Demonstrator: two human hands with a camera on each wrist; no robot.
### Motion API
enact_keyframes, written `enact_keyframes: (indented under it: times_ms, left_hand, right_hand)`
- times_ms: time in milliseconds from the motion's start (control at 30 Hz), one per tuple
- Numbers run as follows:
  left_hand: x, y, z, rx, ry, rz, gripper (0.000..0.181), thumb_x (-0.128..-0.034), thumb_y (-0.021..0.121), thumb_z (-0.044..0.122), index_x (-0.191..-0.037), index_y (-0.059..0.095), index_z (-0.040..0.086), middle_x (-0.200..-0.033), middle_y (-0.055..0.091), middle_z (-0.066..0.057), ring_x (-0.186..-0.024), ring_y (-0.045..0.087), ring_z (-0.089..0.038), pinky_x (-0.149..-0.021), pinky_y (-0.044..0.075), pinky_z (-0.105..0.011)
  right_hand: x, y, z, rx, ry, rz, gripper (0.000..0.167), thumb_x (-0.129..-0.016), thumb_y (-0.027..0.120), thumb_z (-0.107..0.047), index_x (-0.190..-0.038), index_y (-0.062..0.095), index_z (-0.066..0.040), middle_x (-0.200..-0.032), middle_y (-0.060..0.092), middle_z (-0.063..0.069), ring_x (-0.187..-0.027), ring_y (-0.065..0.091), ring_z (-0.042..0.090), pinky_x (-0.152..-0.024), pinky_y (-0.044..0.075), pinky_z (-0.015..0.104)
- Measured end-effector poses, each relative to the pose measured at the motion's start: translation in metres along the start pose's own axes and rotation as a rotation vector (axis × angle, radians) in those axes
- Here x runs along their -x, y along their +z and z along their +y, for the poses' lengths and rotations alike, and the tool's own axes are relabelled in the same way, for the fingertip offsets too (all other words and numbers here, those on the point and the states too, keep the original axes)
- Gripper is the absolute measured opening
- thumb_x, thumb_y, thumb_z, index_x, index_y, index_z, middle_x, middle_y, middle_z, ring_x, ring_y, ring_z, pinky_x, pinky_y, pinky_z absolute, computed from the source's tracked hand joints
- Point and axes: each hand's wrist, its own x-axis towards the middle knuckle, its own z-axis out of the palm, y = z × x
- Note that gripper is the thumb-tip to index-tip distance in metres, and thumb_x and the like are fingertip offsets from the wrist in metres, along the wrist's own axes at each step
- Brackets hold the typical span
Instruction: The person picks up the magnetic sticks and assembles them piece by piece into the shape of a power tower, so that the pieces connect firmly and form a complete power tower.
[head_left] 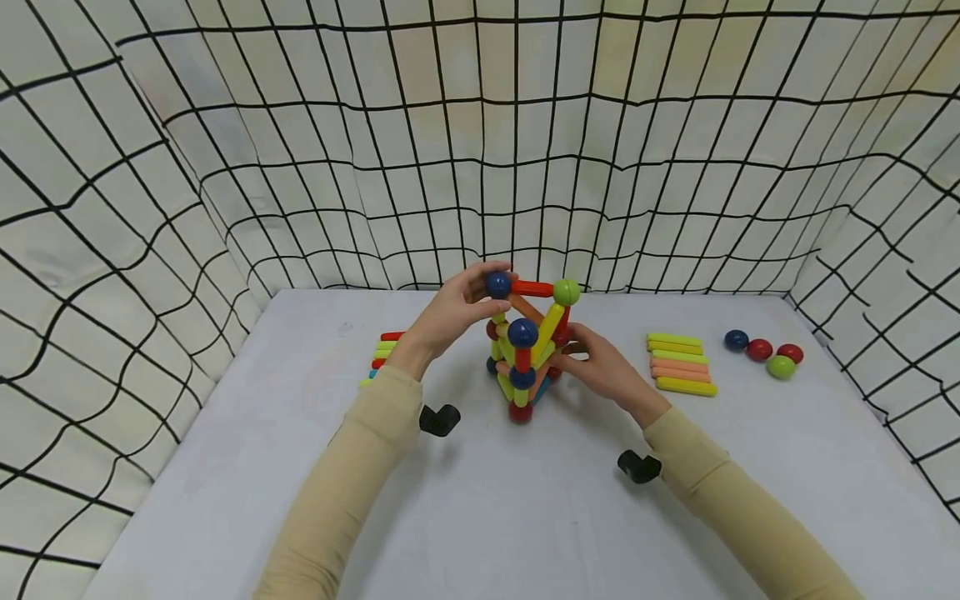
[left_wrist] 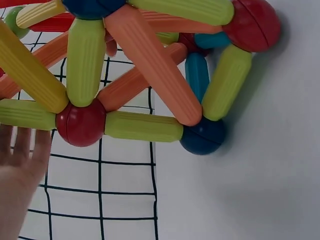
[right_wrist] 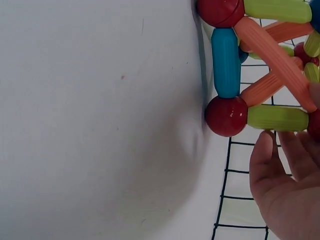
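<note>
A frame of magnetic building sticks and balls (head_left: 523,354) stands upright on the white table, with lime, yellow, orange, red and blue sticks. At its upper left corner my left hand (head_left: 457,308) holds the blue ball (head_left: 498,285), thumb in front and fingers behind. Low on the opposite side, my right hand (head_left: 603,367) grips the frame beside a red ball (head_left: 561,336). In the right wrist view that thumb touches a lime stick (right_wrist: 278,118), while the other fingers are partly hidden. Across the top, a red stick (head_left: 532,288) links the blue ball to a green ball (head_left: 566,292).
Loose sticks (head_left: 678,364) lie in a row on the right, near several loose balls (head_left: 760,349). More sticks (head_left: 387,346) lie at the left, partly behind my left arm. Black netting (head_left: 555,183) over white cloth encloses the back and sides of the table (head_left: 525,517).
</note>
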Motion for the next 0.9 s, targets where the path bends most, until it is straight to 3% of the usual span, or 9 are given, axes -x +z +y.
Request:
enact_keyframes:
  times_ms: [200,367,600,700,800,900]
  left_hand:
    - [0.008,0.001,-0.01,-0.186,-0.051,0.106,0.046,-0.092,0.07,0.023,-0.134,0.055,0.014,-0.117,0.058,-0.004,-0.114,0.051,-0.021,-0.094,0.046,-0.043]
    - [0.007,0.005,-0.011,-0.237,-0.078,0.151,0.034,-0.0941,0.067,0.022,-0.125,0.06,0.009,-0.104,0.057,-0.009,-0.099,0.06,-0.024,-0.085,0.052,-0.036]
    - [0.009,0.004,-0.008,-0.218,-0.102,0.123,0.037,-0.0989,0.059,0.022,-0.135,0.055,0.014,-0.125,0.06,-0.003,-0.115,0.059,-0.02,-0.099,0.048,-0.04]
    - [0.018,-0.007,-0.008,-0.233,-0.11,0.117,0.036,-0.1014,0.054,0.019,-0.137,0.053,0.011,-0.128,0.059,-0.005,-0.115,0.06,-0.022,-0.1,0.047,-0.04]
    - [0.033,-0.029,-0.013,-0.34,-0.135,0.135,0.032,-0.1028,0.051,0.02,-0.133,0.056,0.007,-0.126,0.061,-0.008,-0.111,0.062,-0.022,-0.098,0.048,-0.039]
    - [0.057,-0.059,-0.023,-0.478,-0.208,0.123,0.028,-0.102,0.053,0.019,-0.126,0.061,0.006,-0.123,0.063,-0.01,-0.111,0.061,-0.025,-0.096,0.049,-0.041]
  right_hand:
    - [0.001,-0.002,0.002,-0.036,0.01,-0.067,0.061,-0.093,0.067,-0.033,-0.144,0.043,-0.01,-0.139,0.052,0.011,-0.13,0.045,0.033,-0.106,0.037,0.055]
    - [0.001,-0.001,0.011,-0.003,0.012,-0.095,0.055,-0.093,0.067,-0.031,-0.141,0.049,-0.011,-0.134,0.056,0.009,-0.125,0.049,0.031,-0.104,0.04,0.052]
    - [0.006,0.001,0.023,-0.011,-0.044,-0.202,0.039,-0.093,0.067,-0.021,-0.13,0.059,-0.011,-0.119,0.065,0.005,-0.108,0.059,0.025,-0.092,0.05,0.039]
    - [0.01,0.002,0.028,-0.006,-0.051,-0.226,0.037,-0.093,0.067,-0.022,-0.128,0.06,-0.01,-0.117,0.065,0.005,-0.105,0.06,0.024,-0.088,0.052,0.035]
    - [0.015,0.001,0.033,0.039,-0.039,-0.213,0.035,-0.094,0.066,-0.024,-0.125,0.06,-0.009,-0.119,0.063,0.006,-0.106,0.059,0.024,-0.088,0.052,0.035]
    - [0.021,0.0,0.036,0.081,0.005,-0.215,0.038,-0.094,0.065,-0.024,-0.127,0.059,-0.007,-0.119,0.062,0.007,-0.106,0.057,0.024,-0.09,0.051,0.036]
